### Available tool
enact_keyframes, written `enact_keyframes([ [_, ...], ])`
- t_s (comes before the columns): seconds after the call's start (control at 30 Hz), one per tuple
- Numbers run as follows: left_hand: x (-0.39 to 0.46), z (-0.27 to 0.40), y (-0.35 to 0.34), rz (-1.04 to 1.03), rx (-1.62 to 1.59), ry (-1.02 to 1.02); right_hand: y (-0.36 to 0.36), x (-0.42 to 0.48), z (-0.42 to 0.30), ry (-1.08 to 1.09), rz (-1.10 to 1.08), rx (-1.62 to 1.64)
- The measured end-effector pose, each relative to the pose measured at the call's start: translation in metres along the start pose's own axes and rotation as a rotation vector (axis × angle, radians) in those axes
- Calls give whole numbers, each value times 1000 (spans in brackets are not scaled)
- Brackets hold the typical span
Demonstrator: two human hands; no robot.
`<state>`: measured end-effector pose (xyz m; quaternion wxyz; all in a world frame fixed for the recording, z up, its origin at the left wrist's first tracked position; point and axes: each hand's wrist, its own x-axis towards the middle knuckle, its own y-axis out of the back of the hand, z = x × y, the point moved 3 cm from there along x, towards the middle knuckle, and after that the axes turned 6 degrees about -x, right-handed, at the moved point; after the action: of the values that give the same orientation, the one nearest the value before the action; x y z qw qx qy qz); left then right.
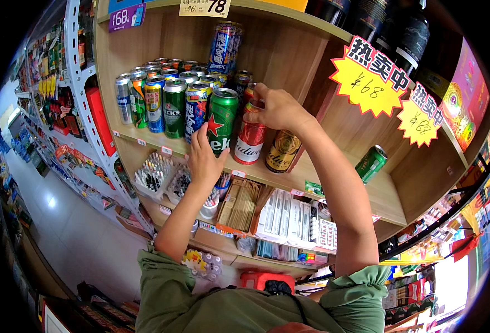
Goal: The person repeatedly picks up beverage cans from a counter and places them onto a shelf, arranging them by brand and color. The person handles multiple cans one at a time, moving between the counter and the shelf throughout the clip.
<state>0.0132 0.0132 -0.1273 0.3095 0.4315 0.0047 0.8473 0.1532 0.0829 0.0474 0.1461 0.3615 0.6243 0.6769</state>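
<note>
My left hand (203, 162) is at the lower part of a green Heineken can (223, 112), fingers along its left side and thumb at its lower front. From above, my right hand (282, 109) grips the top of a red-and-white Budweiser can (251, 143), hiding its lid. To the right of that can stands a gold-and-black Budweiser can (283, 152), partly behind my right forearm. Left of the Heineken is a blue patterned can (197, 104), then a green Beck's can (174, 108). Another blue patterned can (225, 48) rises above the rows behind.
A wooden shelf (172, 145) carries several rows of cans. Off to the right a smaller green can (372, 163) stands alone. Below are pens in a clear bin (153, 175) and a box of brown paper items (238, 204). Wine bottles (411, 39) line the upper shelf.
</note>
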Motion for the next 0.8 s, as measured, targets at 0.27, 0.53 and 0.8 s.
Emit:
enact_keyframes([
  [0.27,-1,3,1,-14,45,-36,-4,-1,-1,-23,32,-90],
  [0.53,-7,9,3,2,54,-82,4,-10,8,-69,51,-94],
  [0.8,60,57,40,141,-90,-314,33,-61,37,23,403,269],
])
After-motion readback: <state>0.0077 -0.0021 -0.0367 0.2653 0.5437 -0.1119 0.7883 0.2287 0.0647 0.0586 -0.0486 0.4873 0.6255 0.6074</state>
